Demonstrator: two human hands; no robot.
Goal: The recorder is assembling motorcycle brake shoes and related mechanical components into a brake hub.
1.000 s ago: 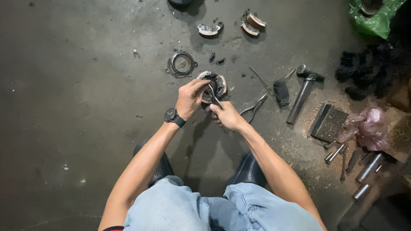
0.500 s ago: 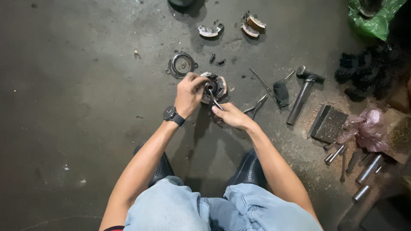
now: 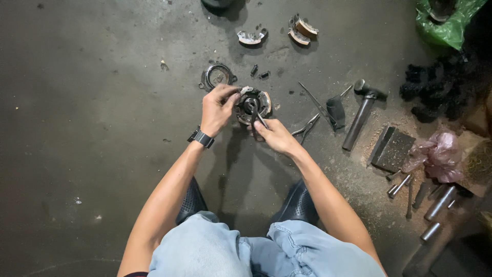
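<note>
Both your hands are on the round metal hub (image 3: 253,105) lying on the floor (image 3: 92,128) just ahead of your knees. Your left hand (image 3: 218,107) now grips its left rim from above, having slid a little further over it than a second ago. Your right hand (image 3: 274,136) is clenched around a dark pair of pliers (image 3: 256,115), their tips in the hub's centre; it has drawn slightly nearer to you. Hammer (image 3: 361,115) and loose pliers (image 3: 306,125) lie unmoved to the right.
</note>
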